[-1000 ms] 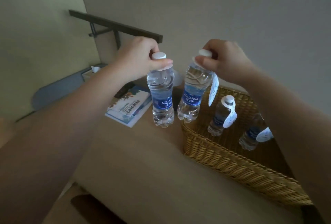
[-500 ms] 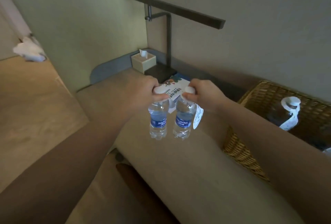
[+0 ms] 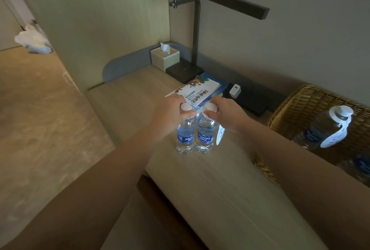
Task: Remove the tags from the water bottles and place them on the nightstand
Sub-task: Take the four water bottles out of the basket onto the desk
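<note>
Two small Aquafina water bottles stand side by side on the beige nightstand (image 3: 210, 189). My left hand (image 3: 170, 115) grips the neck of the left bottle (image 3: 185, 139), which shows no tag. My right hand (image 3: 226, 114) grips the neck of the right bottle (image 3: 204, 138), and a white paper tag (image 3: 220, 136) hangs from that neck on the right side. Both bottle bases look to be touching the top. Another tagged bottle (image 3: 320, 129) lies in the wicker basket (image 3: 294, 107) at the right.
Behind the bottles lie brochures (image 3: 198, 91), a white charger (image 3: 234, 90), a dark lamp base (image 3: 184, 70) with a tall arm, and a tissue box (image 3: 164, 58). The nightstand's edge drops off to the left onto wooden floor (image 3: 40, 129). A further bottle (image 3: 360, 166) lies low in the basket.
Both hands carried the two bottles away from the basket to the left and lowered them onto the nightstand top. My view has swung left and pulled back.
</note>
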### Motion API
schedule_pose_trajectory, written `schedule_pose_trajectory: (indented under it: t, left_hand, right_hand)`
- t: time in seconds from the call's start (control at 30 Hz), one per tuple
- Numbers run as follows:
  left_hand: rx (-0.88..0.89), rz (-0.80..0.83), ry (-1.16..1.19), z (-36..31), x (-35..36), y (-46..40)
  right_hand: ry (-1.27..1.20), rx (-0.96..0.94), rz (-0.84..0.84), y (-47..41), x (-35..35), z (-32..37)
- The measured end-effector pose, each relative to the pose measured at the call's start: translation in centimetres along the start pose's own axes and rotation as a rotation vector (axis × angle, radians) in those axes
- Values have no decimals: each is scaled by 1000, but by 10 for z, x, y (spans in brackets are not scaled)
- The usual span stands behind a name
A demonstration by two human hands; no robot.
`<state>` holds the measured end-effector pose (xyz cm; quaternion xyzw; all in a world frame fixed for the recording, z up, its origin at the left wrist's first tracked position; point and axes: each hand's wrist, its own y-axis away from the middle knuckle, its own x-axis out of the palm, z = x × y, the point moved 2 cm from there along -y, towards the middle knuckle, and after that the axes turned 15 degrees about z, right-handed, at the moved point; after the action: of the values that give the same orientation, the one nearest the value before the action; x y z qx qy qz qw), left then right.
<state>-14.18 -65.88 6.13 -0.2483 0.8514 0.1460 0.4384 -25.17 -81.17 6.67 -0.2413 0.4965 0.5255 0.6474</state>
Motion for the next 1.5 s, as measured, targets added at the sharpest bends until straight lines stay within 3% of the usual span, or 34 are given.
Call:
schedule_pose_trajectory:
  t: [0.4, 0.63, 0.93, 1.13, 1.27, 1.37, 1.5]
  left_hand:
    - [40, 24, -112, -14, 1, -3]
    - [276, -6, -156, -89, 4, -18]
    - [542, 152, -104, -213, 83, -54]
    - [558, 306, -83, -278, 145, -88]
    - [565, 325, -87, -305, 170, -112]
    - [550, 329, -92, -317, 182, -126]
    - [510, 329, -134, -330, 195, -138]
  right_hand:
    - [-30, 8, -44, 11, -15, -5]
    - [-98, 65, -212, 67, -40, -33]
    - [-201, 369, -463, 179, -55, -140]
    - [-202, 602, -580, 248, -71, -216]
    - [-184, 737, -649, 278, -81, -260]
    - [-178, 771, -635, 283, -89, -281]
    - [-127, 776, -481, 273, -95, -304]
